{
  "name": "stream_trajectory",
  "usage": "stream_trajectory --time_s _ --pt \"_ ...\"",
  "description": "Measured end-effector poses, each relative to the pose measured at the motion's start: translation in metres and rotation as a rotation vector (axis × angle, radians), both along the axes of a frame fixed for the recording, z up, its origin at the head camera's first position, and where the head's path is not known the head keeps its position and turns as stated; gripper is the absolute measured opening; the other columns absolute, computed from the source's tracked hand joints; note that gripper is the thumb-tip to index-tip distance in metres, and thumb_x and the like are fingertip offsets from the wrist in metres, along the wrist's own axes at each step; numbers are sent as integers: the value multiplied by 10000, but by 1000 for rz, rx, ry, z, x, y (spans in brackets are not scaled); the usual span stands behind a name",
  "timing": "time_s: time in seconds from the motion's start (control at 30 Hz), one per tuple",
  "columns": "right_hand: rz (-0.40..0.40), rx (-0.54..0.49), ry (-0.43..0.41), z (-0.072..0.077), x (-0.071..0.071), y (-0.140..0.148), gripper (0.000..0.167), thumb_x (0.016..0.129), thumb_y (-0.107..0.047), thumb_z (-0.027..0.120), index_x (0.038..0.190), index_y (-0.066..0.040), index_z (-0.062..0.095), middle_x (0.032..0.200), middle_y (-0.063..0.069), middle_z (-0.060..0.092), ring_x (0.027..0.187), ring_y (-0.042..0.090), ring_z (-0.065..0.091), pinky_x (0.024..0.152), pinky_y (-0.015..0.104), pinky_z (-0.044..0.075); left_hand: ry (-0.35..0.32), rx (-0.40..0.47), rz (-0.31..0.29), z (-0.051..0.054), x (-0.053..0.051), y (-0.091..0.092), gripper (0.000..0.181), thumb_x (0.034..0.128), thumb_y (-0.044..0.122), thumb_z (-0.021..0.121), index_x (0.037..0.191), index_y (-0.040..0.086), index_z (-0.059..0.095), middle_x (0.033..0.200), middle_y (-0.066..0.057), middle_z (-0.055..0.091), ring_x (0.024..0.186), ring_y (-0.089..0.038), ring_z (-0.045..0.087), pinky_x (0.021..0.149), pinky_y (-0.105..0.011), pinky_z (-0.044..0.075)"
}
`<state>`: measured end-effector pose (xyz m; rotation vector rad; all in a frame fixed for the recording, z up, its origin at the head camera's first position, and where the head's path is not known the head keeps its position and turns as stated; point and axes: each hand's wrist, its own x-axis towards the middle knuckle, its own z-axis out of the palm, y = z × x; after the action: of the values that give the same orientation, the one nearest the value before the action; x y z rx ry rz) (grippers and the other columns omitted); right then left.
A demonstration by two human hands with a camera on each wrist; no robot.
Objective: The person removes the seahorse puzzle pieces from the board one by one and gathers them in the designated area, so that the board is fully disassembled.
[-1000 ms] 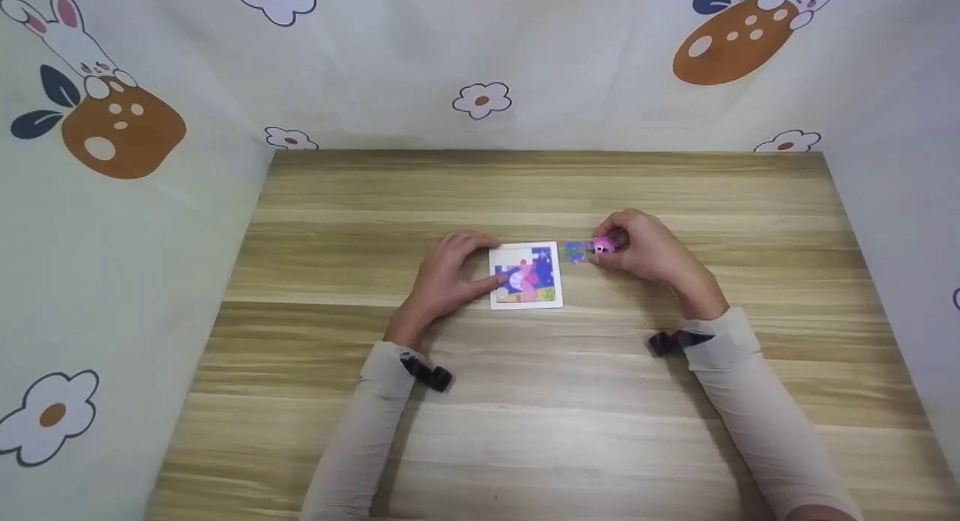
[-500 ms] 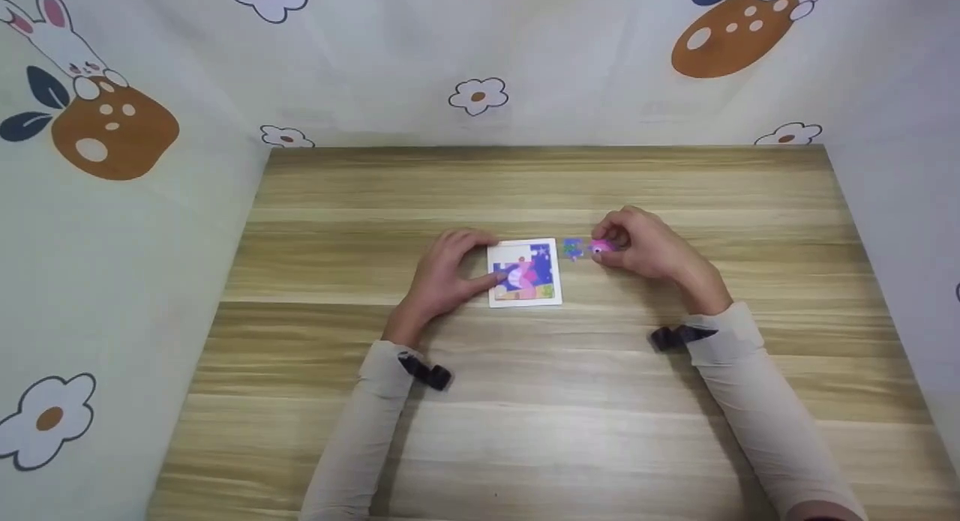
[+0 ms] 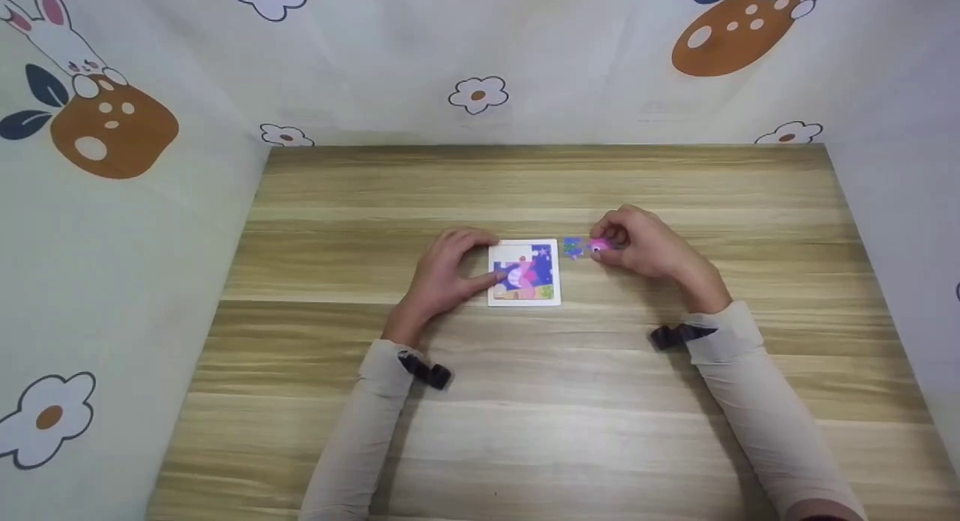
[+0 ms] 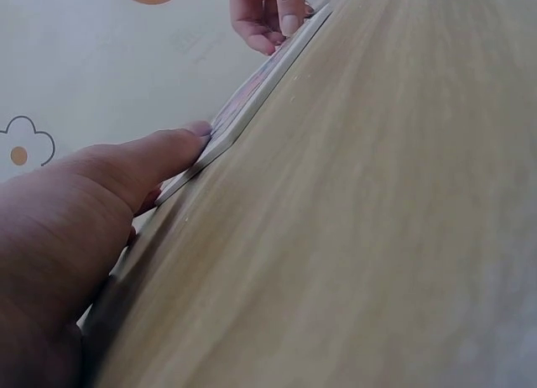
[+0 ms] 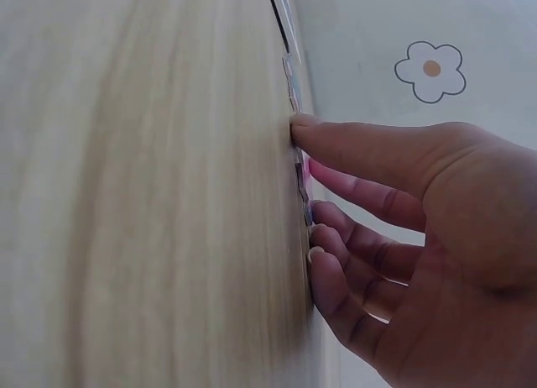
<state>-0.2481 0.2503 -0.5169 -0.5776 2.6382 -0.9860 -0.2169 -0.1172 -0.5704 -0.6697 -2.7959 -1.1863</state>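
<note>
A square jigsaw puzzle board (image 3: 556, 277) with a white border lies flat on the table, showing a blue and pink picture with a pale gap at its upper left. My left hand (image 3: 445, 277) holds its left side, thumb (image 4: 180, 149) on the board and fingers around the far left corner. Just right of the board lies a blue and green puzzle piece (image 3: 572, 248). Beside that, my right hand (image 3: 646, 250) pinches a pink puzzle piece (image 3: 598, 245) with an eye on it, low at the tabletop. Its fingers partly hide the piece.
The wood-grain table (image 3: 525, 431) is bounded at the back and sides by pale cloth (image 3: 390, 79) printed with flowers and rabbits. A small black device (image 3: 427, 371) sits on the left sleeve cuff, another black device (image 3: 679, 336) on the right one.
The pink piece has turned slightly in my right hand's fingers and is more covered by them. My left hand stays on the board. The head view has shifted a little.
</note>
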Motion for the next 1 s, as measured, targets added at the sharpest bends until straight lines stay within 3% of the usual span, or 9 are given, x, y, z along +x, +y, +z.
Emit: stream_trajectory --time_s 0.2,0.4,0.67,1.0 --pt "10 -9 3 1 0 1 262 928 -126 861 1139 -13 754 1059 148 722 987 283 660 868 330 516 4 -5 0 -1 -1 0 574 890 560 857 1362 264 721 1424 68 696 1416 -186 549 1261 -468 354" --pt "12 -21 62 1 0 0 298 934 -183 871 1155 -15 763 1070 153 737 974 286 655 856 333 510 -9 -15 8 -2 0 0 575 902 585 838 1375 283 711 1440 81 681 1431 -181 537 1254 -459 377" --pt "-9 -76 135 -1 2 -13 226 977 -166 820 1149 -31 761 1014 133 701 898 256 631 785 311 499 -8 -11 8 -1 -1 0 569 898 573 848 1367 280 715 1430 79 687 1426 -183 540 1253 -463 376" --pt "111 -119 80 0 10 -44 259 974 -132 806 1203 -27 748 1059 103 740 941 211 688 829 360 585 -7 -10 6 -2 -1 0 578 890 577 852 1368 281 717 1429 83 691 1431 -176 542 1269 -453 361"
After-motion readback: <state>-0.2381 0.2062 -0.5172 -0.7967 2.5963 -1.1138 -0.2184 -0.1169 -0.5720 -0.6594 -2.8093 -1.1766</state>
